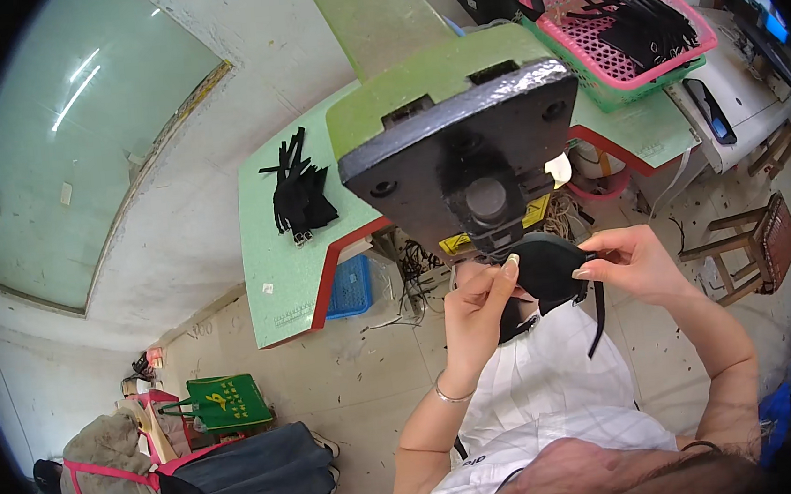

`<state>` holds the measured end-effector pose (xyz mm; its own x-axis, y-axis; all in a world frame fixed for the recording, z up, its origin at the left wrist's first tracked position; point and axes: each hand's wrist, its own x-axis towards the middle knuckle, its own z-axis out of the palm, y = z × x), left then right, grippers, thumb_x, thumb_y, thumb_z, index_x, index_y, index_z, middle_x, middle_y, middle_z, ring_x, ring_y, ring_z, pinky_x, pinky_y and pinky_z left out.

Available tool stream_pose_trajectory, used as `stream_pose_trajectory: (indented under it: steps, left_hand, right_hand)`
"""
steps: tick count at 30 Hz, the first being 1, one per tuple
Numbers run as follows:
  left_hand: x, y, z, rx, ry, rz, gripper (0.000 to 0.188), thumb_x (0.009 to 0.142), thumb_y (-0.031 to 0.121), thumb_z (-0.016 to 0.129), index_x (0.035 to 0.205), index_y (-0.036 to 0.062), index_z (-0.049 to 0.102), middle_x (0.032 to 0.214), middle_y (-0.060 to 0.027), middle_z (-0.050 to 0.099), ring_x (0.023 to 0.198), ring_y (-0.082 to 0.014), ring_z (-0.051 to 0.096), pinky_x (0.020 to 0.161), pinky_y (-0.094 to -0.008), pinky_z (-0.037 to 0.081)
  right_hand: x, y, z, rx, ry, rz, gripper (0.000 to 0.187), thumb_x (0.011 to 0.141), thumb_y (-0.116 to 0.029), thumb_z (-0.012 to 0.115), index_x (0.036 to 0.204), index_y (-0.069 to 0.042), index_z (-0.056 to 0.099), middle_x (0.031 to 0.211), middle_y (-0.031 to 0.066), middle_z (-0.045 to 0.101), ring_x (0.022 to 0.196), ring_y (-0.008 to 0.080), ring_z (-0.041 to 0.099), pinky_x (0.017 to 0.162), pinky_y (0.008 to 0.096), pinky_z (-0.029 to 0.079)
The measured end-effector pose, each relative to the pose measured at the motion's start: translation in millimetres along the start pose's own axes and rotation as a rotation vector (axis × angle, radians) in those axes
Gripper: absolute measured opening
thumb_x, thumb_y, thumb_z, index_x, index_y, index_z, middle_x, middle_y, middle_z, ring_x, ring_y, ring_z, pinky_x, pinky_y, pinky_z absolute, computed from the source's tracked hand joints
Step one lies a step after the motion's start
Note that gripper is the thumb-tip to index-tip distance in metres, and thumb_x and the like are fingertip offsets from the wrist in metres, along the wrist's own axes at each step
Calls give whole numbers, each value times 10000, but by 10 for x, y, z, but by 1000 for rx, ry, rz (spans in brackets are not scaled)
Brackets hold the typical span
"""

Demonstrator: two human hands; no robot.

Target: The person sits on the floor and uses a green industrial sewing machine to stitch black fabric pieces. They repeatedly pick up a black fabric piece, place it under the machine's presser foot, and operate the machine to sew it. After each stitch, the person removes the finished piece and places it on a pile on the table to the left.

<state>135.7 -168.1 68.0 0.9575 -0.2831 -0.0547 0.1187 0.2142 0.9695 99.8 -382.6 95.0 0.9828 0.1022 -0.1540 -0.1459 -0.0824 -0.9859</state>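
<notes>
A black rounded fabric piece (550, 268) with a narrow strap (599, 323) hanging from its right side is held between my two hands, just below the black head of a green press-like machine (471, 146). My left hand (478, 313) pinches its left edge, thumb on top. At the right edge, beside the strap, the thumb and fingers of my right hand (640, 265) are closed on it. More black material lies in my lap under the piece, partly hidden by my left hand. Several similar black pieces with straps and buckles (305, 198) lie on the green tabletop (272, 286) at left.
At the upper right, a pink basket (623, 81) of black strapped pieces is nested in a green one. A phone (711, 112) lies beside them. Wooden stool (764, 248) stands right; blue basket (348, 289) sits under the table. Green bag (229, 403) and clothes-covered seat (256, 476) are lower left.
</notes>
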Motion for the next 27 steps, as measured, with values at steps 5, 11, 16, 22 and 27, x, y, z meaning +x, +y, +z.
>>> stream_pose_trajectory:
  steps: [5, 11, 16, 22, 27]
  left_hand:
    - [-27, -11, -62, 56, 75, 31, 232, 901, 170, 578, 821, -31, 662, 731, -24, 618, 667, -62, 562, 630, -190, 439]
    - [-135, -27, -269, -13, 56, 23, 200, 900, 128, 580, 966, -50, 642, 865, -35, 623, 798, -64, 562, 731, -200, 458]
    - [8, 321, -274, 167, -32, 1, 167, 843, 101, 646, 952, -25, 635, 850, -19, 632, 755, -53, 548, 686, -188, 434]
    - [34, 338, -322, 146, -12, 41, 174, 827, 113, 675, 943, -4, 620, 814, 22, 609, 687, -13, 489, 597, -155, 371]
    - [4, 230, -369, 140, 32, 99, 169, 840, 122, 664, 948, 9, 599, 779, 46, 579, 660, -1, 456, 569, -153, 344]
  right_hand:
    - [71, -94, 35, -26, -43, 2, 219, 813, -78, 659, 1006, 24, 642, 817, 26, 648, 731, 46, 557, 659, 198, 450]
    - [321, -274, 122, -199, -141, -95, 223, 803, -67, 642, 1012, 9, 634, 770, 8, 638, 668, 17, 512, 600, 187, 405]
    - [572, -397, 178, -336, -245, -224, 268, 760, -129, 707, 926, 21, 559, 603, 7, 515, 575, 54, 377, 535, 243, 348]
    - [877, -506, 71, -432, -388, -116, 302, 755, -265, 732, 765, -4, 579, 602, -10, 512, 583, 82, 399, 582, 271, 368]
    - [1028, -254, -11, -259, -498, -56, 348, 751, -363, 728, 718, -24, 657, 638, -39, 549, 607, 69, 437, 597, 227, 357]
